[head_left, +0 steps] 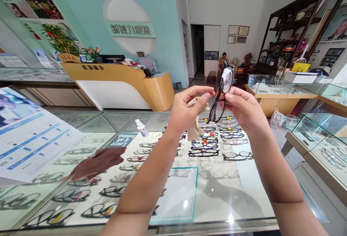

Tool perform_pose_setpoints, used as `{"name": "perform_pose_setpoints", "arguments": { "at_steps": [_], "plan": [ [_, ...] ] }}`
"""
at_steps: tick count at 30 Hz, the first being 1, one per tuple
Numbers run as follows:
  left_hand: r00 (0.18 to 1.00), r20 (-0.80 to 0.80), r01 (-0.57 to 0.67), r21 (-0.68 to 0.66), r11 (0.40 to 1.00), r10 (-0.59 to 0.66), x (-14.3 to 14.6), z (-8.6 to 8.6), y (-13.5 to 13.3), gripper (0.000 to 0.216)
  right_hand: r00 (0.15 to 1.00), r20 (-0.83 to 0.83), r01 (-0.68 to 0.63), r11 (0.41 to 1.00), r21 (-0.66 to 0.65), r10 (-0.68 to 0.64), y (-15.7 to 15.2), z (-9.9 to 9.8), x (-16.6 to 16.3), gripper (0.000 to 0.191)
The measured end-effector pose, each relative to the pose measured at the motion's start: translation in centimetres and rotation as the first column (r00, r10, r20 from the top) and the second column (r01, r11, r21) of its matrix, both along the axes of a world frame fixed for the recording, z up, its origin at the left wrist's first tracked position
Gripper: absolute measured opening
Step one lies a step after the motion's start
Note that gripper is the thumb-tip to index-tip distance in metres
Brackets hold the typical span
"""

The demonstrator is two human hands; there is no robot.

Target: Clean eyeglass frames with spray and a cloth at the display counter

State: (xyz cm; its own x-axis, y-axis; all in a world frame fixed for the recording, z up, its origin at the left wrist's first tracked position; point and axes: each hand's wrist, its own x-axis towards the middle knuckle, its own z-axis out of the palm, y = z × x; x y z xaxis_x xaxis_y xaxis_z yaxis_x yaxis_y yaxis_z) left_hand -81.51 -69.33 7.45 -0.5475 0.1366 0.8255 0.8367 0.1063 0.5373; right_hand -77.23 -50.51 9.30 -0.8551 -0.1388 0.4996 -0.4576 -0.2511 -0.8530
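Observation:
My right hand (241, 107) pinches a pair of dark-framed eyeglasses (218, 110) near the middle of the frame. The glasses are raised above the glass counter and turned on end, one lens over the other. Just left of them, my left hand (191, 107) is closed on a cream cloth (193, 129), part of which hangs below the palm. Its fingertips are close to the glasses; whether they touch I cannot tell. Below, a small white bottle (142, 128) stands on the counter, and a brown cloth (99, 162) lies crumpled to the left.
The glass display counter (225, 207) holds rows of eyeglasses. A printed board (29, 138) stands at the left. Further off are a wooden reception desk (121, 84), more display cases (282, 89) at the right, a dark shelf (295, 26) and a seated person (222, 60).

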Motion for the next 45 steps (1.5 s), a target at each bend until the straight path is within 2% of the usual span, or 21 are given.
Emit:
{"name": "perform_pose_setpoints", "arguments": {
  "at_steps": [2, 4, 11, 16, 19, 22, 24, 27, 30, 36, 38, 40, 42, 45],
  "plan": [
    [0.980, 0.165, 0.112, -0.015, 0.994, -0.108, 0.2, 0.4, -0.4, 0.052, 0.999, -0.032, 0.006, 0.997, 0.072, -0.003, 0.2, 0.0, -0.1, 0.035],
    [0.961, 0.237, 0.152, -0.014, 0.988, -0.144, 0.3, 0.6, -0.6, 0.057, 0.999, -0.051, 0.004, 0.993, 0.120, 0.002, 0.2, 0.0, -0.1, 0.035],
    [0.942, 0.316, 0.137, -0.060, 0.989, -0.111, 0.6, 1.2, -0.8, 0.049, 0.998, -0.057, -0.028, 0.979, 0.204, 0.041, 0.3, -0.1, -0.2, 0.033],
    [0.983, 0.183, 0.056, -0.117, 0.991, -0.034, 0.1, 0.9, -1.3, 0.033, 0.998, -0.043, -0.044, 0.979, 0.198, 0.054, 0.6, -0.2, -0.4, 0.030],
    [0.991, 0.021, -0.128, -0.112, 0.985, 0.131, -0.4, 0.6, -1.7, 0.020, 0.999, -0.014, -0.031, 0.982, 0.184, 0.034, 0.8, 0.0, -0.3, 0.028],
    [0.926, -0.171, -0.353, -0.070, 0.933, 0.337, -1.0, 0.6, -2.3, 0.015, 1.000, 0.011, -0.025, 0.976, 0.216, 0.023, 1.2, 0.2, -0.3, 0.029],
    [0.877, -0.256, -0.433, -0.055, 0.900, 0.406, -1.3, 0.6, -2.7, 0.018, 0.999, 0.029, -0.045, 0.965, 0.258, 0.039, 1.4, 0.3, -0.3, 0.031],
    [0.858, -0.313, -0.449, -0.070, 0.891, 0.407, -1.5, 0.7, -3.1, 0.021, 0.992, 0.084, -0.116, 0.954, 0.276, 0.096, 1.7, 0.4, -0.2, 0.033],
    [0.866, -0.310, -0.437, -0.088, 0.895, 0.392, -1.3, 0.8, -3.1, 0.023, 0.977, 0.147, -0.189, 0.953, 0.237, 0.157, 2.0, 0.3, -0.1, 0.039],
    [0.807, -0.320, -0.516, 0.028, 0.856, 0.497, -0.7, 0.8, -2.7, 0.019, 0.982, 0.141, -0.146, 0.978, 0.149, 0.125, 2.6, 0.5, 0.2, 0.046],
    [0.820, -0.375, -0.480, -0.037, 0.877, 0.433, -0.2, 0.7, -2.2, 0.016, 0.983, 0.133, -0.142, 0.982, 0.124, 0.125, 2.7, 0.5, 0.2, 0.045],
    [0.869, -0.405, -0.387, -0.204, 0.899, 0.282, 0.4, 0.5, -1.4, 0.017, 0.984, 0.119, -0.146, 0.984, 0.105, 0.133, 2.6, 0.5, 0.1, 0.043],
    [0.907, -0.393, -0.304, -0.363, 0.881, 0.151, 0.8, 0.2, -0.6, 0.021, 0.985, 0.105, -0.143, 0.985, 0.091, 0.134, 2.6, 0.5, 0.1, 0.042],
    [0.922, -0.379, -0.263, -0.466, 0.845, 0.078, 0.9, -0.3, 0.2, 0.025, 0.989, 0.093, -0.121, 0.988, 0.092, 0.113, 2.5, 0.6, 0.3, 0.043]
  ]
}}
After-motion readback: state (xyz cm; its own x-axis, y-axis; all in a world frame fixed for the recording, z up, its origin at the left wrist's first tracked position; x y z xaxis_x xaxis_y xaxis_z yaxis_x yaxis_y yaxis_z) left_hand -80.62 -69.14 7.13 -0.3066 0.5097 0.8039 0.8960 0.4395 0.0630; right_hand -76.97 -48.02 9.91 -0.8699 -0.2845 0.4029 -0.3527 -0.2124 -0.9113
